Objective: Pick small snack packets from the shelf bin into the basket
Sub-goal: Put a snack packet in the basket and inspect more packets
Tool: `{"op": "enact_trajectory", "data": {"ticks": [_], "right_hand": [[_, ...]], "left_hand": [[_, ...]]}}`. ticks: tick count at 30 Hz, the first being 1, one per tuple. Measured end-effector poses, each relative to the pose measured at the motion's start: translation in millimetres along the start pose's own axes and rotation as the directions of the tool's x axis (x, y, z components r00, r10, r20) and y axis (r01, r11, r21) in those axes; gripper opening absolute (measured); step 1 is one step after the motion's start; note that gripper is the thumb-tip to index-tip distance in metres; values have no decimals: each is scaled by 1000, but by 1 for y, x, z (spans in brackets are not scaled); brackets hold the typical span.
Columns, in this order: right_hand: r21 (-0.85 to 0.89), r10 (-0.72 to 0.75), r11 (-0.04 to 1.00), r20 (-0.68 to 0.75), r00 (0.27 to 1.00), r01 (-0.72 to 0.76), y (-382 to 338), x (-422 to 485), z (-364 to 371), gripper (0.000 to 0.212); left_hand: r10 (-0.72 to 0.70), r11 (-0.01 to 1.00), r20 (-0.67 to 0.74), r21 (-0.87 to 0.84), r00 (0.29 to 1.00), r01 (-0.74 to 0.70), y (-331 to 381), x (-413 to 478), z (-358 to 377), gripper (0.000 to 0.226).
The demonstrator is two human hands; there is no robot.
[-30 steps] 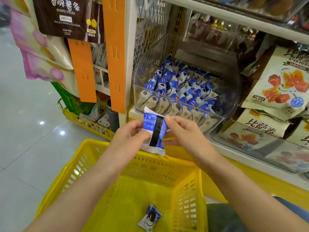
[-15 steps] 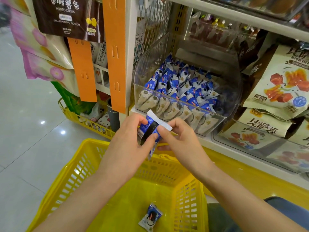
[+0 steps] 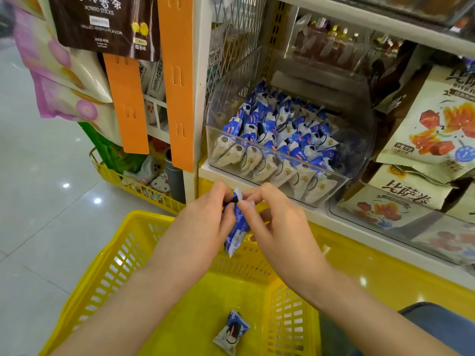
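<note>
A small blue and white snack packet [image 3: 236,232] hangs edge-on above the yellow basket [image 3: 113,263], pinched at its top between my left hand [image 3: 203,222] and my right hand [image 3: 277,227]. Another packet of the same kind [image 3: 231,331] lies on the basket's floor near the front. Just behind my hands, the clear shelf bin [image 3: 341,176] holds several more blue and white packets [image 3: 282,129], with pale ones standing along its front wall.
Large snack bags [image 3: 431,129] fill the shelf to the right of the bin. Orange hanging strips [image 3: 177,80] and hung bags [image 3: 64,80] are on the left. A low yellow rack [image 3: 136,186] stands on the tiled floor beside the shelf post.
The packet was flat-on to me a second ago; both hands have turned it edge-on and lowered it slightly toward the basket. The view has shifted a little closer.
</note>
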State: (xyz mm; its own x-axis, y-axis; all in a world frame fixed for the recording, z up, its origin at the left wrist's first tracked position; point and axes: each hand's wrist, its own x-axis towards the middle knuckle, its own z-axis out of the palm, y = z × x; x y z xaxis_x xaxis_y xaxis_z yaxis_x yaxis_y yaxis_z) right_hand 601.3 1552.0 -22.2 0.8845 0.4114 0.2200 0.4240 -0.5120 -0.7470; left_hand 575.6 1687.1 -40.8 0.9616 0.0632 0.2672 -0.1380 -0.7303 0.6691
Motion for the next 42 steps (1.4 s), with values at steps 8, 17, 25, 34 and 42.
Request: {"op": "enact_trajectory", "data": {"ticks": [8,17,25,34,42], "right_hand": [[316,240,908,141,960,-274,3,8,9,15],[24,125,991,170,977,-131,8,0,11,30],[2,96,995,151,984,-98,9,1,9,23],[180,138,970,143,980,-163,9,5,13,24],[367,227,883,215,950,-294,7,8,18,35]], "left_hand": [[-34,999,-69,16,997,35,4,3,-4,10],[-119,993,127,25,985,117,-4,8,1,28],[-79,996,54,-25,995,80,-1,5,0,17],[-154,985,77,-64,985,159,-4,9,4,22],[-121,989,-80,-95,989,113,-7,9,1,10]]}}
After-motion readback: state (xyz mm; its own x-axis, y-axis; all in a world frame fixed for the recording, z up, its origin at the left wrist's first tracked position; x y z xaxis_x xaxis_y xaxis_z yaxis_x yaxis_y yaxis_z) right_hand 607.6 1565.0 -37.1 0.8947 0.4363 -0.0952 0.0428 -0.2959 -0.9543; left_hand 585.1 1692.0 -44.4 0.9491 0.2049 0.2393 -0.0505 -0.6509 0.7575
